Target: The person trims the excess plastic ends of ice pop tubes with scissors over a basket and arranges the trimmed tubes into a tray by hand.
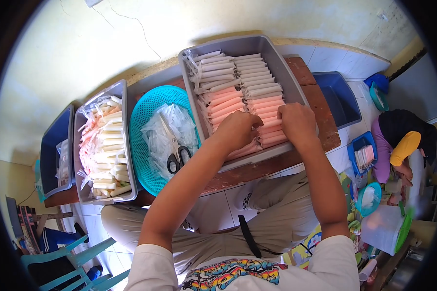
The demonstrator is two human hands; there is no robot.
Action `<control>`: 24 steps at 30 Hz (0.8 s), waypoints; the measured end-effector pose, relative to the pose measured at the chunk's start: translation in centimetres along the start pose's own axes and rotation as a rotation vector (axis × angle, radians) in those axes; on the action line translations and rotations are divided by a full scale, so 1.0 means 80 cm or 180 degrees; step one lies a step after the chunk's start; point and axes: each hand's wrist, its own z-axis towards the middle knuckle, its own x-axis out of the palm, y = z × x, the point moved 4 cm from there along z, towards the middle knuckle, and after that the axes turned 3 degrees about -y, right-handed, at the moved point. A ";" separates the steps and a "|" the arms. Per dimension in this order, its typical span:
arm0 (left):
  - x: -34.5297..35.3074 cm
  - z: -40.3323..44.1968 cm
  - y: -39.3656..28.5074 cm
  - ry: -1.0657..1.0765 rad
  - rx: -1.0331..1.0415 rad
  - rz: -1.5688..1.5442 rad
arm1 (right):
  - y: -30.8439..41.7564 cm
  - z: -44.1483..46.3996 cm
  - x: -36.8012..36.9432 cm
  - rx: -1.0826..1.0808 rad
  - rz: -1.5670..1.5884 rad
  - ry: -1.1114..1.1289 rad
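Note:
A large grey tray (187,65) holds two columns of slim plastic-wrapped sticks. White sticks (255,72) lie toward the far end and pink sticks (226,103) toward me. Over the pink sticks, my left hand (238,130) has its fingers curled closed at the inner end of a stick in the right column. My right hand (296,121) is closed at the outer end of that column, beside the tray's right wall. The fingers partly hide the pink stick (269,116) between them. Nearest on the left, a turquoise basket (143,109) contains clear plastic bags (155,138) and scissors (172,145).
Another grey tray (126,167) is piled with cream and pink sticks. A dark blue bin (51,145) stands farther left, and another blue bin (337,89) behind right. At right, a person (403,145) bends near a small blue basket (357,145). A turquoise chair (77,262) is lower left.

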 end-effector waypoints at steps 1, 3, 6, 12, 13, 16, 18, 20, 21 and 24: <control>0.000 0.000 0.000 0.0019 0.0015 -0.0005 | 0.000 0.001 0.003 -0.0050 -0.0094 -0.0048; 0.000 0.000 -0.001 0.0052 0.0006 -0.0007 | 0.001 0.000 0.006 -0.0100 -0.0202 -0.0091; 0.000 -0.001 -0.002 0.0043 0.0041 0.0001 | 0.006 0.001 0.007 -0.0199 -0.0259 -0.0135; 0.002 -0.003 -0.001 -0.0009 0.0159 0.0016 | 0.001 0.000 0.021 -0.0108 -0.0325 -0.0241; 0.002 -0.004 -0.001 -0.0009 0.0157 0.0015 | 0.001 0.000 0.020 -0.0098 -0.0285 -0.0259; 0.001 -0.004 -0.001 -0.0015 0.0172 -0.0010 | 0.003 0.000 0.016 -0.0079 -0.0252 -0.0215; 0.003 -0.003 0.000 -0.0027 0.0203 -0.0031 | 0.003 0.000 0.017 -0.0066 -0.0258 -0.0154; 0.005 -0.002 0.003 -0.0040 0.0236 -0.0052 | 0.002 -0.001 0.018 -0.0085 -0.0244 -0.0185; 0.005 -0.002 0.003 -0.0029 0.0237 -0.0038 | 0.003 -0.001 0.016 -0.0085 -0.0243 -0.0186; 0.005 -0.002 0.002 -0.0006 0.0212 -0.0010 | 0.007 -0.001 0.010 -0.0074 -0.0238 -0.0085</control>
